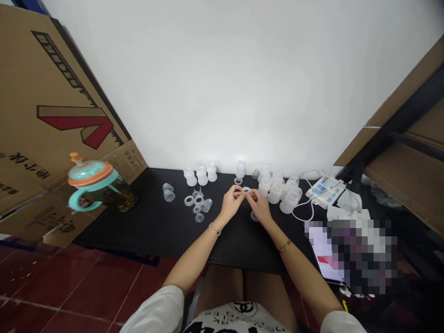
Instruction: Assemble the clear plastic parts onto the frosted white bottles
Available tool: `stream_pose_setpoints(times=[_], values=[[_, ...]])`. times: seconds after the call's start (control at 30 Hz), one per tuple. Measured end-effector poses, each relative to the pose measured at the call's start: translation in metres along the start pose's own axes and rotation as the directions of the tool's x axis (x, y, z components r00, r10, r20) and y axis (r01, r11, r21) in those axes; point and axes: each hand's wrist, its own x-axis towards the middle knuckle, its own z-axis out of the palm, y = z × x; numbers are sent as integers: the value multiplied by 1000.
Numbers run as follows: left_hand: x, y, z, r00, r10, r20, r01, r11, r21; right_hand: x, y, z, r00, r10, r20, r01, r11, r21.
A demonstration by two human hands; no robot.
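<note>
Between my two hands, above the black table [152,236], is a white screw ring of a baby bottle [246,190]. My left hand [231,201] pinches its left side, and my right hand [259,203] has its fingers closed on the right side. A clear part [254,216] lies partly hidden beneath my right hand. Behind my hands stands an uncapped bottle [240,168] with another ring [238,181] before it. Left of my left hand lie several loose rings [189,200], clear nipples and a clear cap [206,205]. Several assembled bottles [276,190] stand to the right.
Three open bottles [201,176] stand near the wall, with clear caps [169,193] to their left. A large teal-lidded jug [104,185] is at far left beside cardboard [52,92]. At right lie a power strip [325,190], a white cable and a lit tablet [322,254].
</note>
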Motion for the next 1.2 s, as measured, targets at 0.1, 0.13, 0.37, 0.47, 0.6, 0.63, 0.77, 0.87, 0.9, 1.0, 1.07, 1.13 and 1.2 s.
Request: stream_pose_setpoints(times=[0.1,0.13,0.37,0.47,0.6,0.63,0.77,0.87,0.9,1.0,1.07,1.13,1.2], values=[[0,0,0,1000,-2,6,2,1000,-7,1,0,0,1000,2,7,-2,1000,26],[0,0,-1,1000,-6,7,6,1000,-9,1,0,0,1000,2,12,-2,999,36],[1,2,-2,999,-16,33,16,1000,-12,1,1,1,1000,-4,-3,4,1000,25],[1,2,-2,999,0,32,0,1000,-3,1,2,1,1000,1,-6,-1,1000,21],[1,1,-3,999,31,20,-32,997,71,1,3,2,1000,-4,-12,5,1000,4],[1,1,-3,999,39,17,-41,995,92,1,3,2,1000,-6,-14,6,1000,-2],[0,1,-4,998,60,16,-62,988,144,1,3,1,1000,-1,-16,1,1000,-19],[0,2,-4,998,61,16,-63,986,152,0,3,1,1000,3,-20,-4,1000,-30],[0,3,-4,998,62,16,-64,986,155,0,3,1,1000,4,-19,-5,999,-32],[-1,4,-4,998,60,19,-62,985,159,0,2,0,1000,9,-13,-9,999,-37],[-1,5,-4,998,55,19,-57,986,158,0,1,0,1000,7,-14,-8,999,-45],[-1,5,-4,998,59,22,-62,986,154,0,0,0,1000,6,-21,-7,999,-53],[-1,4,-4,998,62,26,-65,987,150,-1,0,0,1000,10,-27,-11,998,-56]])
